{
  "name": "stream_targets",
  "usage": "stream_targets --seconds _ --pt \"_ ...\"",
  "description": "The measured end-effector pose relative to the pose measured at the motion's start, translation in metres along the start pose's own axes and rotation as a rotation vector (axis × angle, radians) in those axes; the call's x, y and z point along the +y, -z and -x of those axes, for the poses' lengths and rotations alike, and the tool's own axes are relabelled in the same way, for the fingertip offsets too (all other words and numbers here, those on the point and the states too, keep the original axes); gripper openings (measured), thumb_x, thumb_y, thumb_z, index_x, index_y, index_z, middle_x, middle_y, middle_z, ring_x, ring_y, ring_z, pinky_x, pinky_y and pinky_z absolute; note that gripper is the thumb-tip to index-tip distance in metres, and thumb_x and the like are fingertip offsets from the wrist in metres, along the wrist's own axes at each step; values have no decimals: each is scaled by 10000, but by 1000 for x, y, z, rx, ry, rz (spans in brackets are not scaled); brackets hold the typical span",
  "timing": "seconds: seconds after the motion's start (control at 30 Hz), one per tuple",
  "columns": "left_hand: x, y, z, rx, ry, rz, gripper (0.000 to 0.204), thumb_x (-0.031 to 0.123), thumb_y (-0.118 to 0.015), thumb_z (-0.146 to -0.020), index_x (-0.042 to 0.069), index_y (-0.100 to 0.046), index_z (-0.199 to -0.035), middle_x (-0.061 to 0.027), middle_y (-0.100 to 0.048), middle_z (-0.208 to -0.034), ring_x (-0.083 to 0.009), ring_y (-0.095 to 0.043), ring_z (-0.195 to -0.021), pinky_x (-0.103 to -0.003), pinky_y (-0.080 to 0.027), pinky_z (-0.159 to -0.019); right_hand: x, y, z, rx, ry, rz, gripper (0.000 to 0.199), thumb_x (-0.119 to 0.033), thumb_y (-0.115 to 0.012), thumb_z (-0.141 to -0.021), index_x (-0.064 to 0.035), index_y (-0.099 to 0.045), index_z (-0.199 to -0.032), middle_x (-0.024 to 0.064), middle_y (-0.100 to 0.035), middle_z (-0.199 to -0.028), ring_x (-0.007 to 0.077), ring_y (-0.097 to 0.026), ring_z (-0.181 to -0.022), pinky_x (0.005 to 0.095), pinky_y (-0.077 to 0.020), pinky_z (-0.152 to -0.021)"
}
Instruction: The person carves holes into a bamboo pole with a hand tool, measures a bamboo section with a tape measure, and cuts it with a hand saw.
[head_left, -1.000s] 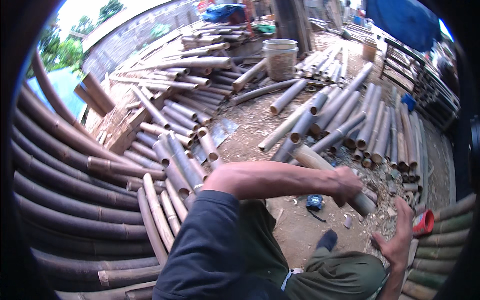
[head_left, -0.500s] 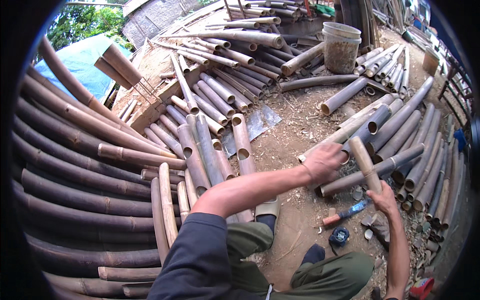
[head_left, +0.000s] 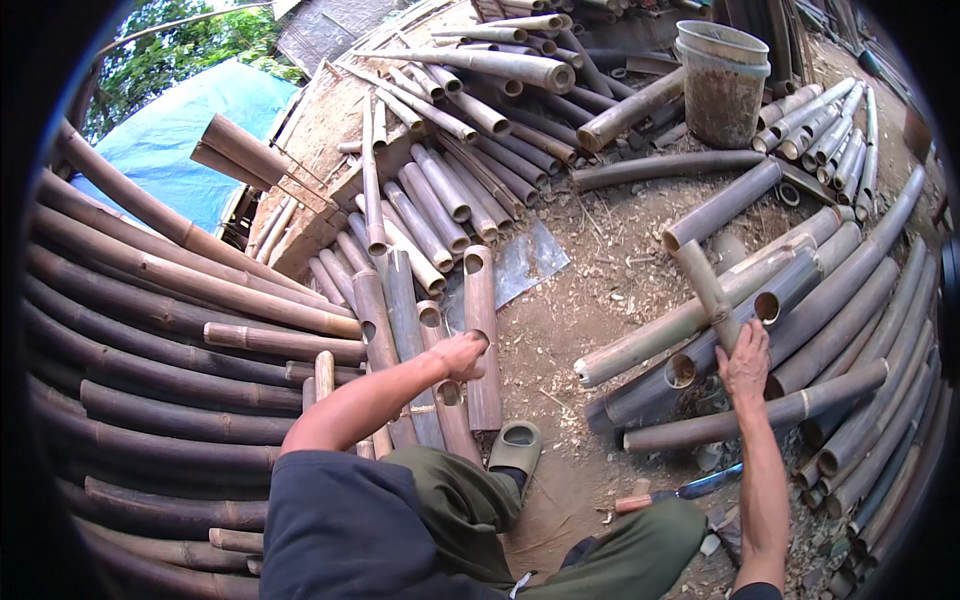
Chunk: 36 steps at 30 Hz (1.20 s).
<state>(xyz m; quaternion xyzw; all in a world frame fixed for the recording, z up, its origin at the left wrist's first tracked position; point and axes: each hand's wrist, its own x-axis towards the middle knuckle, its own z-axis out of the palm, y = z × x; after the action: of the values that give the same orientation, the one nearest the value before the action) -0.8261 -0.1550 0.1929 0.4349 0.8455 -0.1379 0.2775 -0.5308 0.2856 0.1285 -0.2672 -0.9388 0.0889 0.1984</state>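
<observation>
My left hand (head_left: pixel 462 356) has its fingers curled at the lower hole of a brown bamboo tube (head_left: pixel 485 390). This tube lies among other tubes with round holes, left of my sandalled foot; the fingertips are partly hidden. Closed around the lower end of a short bamboo stick (head_left: pixel 706 285), my right hand (head_left: pixel 745 362) is over the pile at right. The stick slants up and left from that hand. Beside it lies a dark, thick bamboo tube (head_left: pixel 720 345) with holes cut in its side. A knife-like tool with a wooden handle (head_left: pixel 633 503) and bluish blade rests on the ground below.
Long dark bamboo poles (head_left: pixel 180 420) fill the left side. Stacked cut tubes (head_left: pixel 500 180) stand beyond, with a dirty white bucket (head_left: pixel 722 90) farther back. A flat grey sheet (head_left: pixel 530 265) lies on the chip-strewn ground. More poles (head_left: pixel 880 400) line the right.
My left hand has swung from the right pile across to the holed tubes at left. My right hand has moved up and forward with the stick. The view has shifted; the tape measure is out of sight.
</observation>
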Motion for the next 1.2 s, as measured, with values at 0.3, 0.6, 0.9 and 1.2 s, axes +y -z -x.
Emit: stream_targets --seconds 0.3,0.6,0.9,1.2 --pt "-92 -22 109 28 196 292 466 417 -657 -800 15 -675 -1035 -225 -649 -1067 -362 -591 -1080 -425 -474 -953 -24 33 -38 -171 -46 -83 667 -102 -818 -682 32 -432 -1209 226 -374 -1344 413 -379 -1248 454 -391 -1050" --pt "-225 104 -60 284 453 697 423 372 -658 -773 0 -717 -964 -229 -693 -994 -355 -656 -989 -408 -504 -900 -79 8 -110 -264 -158 -104 691 -15 -784 -669 38 -407 -1246 246 -358 -1371 450 -345 -1292 494 -328 -1090" --pt "-449 284 -351 775 616 1016 502 429 -691 -802 -24 -676 -1019 -220 -689 -1030 -330 -659 -998 -408 -502 -890 -157 -36 -236 -460 -328 146 791 -253 -772 -776 41 -359 -1384 245 -345 -1460 461 -401 -1297 454 -375 -1080" --pt "-659 412 -565 883 917 1403 870 397 -839 -674 -124 -439 -1242 -262 -617 -1137 -323 -597 -1135 -392 -498 -951 -287 -69 -355 -608 -776 210 757 -322 -767 -765 45 -416 -1327 279 -370 -1406 451 -431 -1258 493 -385 -1045"
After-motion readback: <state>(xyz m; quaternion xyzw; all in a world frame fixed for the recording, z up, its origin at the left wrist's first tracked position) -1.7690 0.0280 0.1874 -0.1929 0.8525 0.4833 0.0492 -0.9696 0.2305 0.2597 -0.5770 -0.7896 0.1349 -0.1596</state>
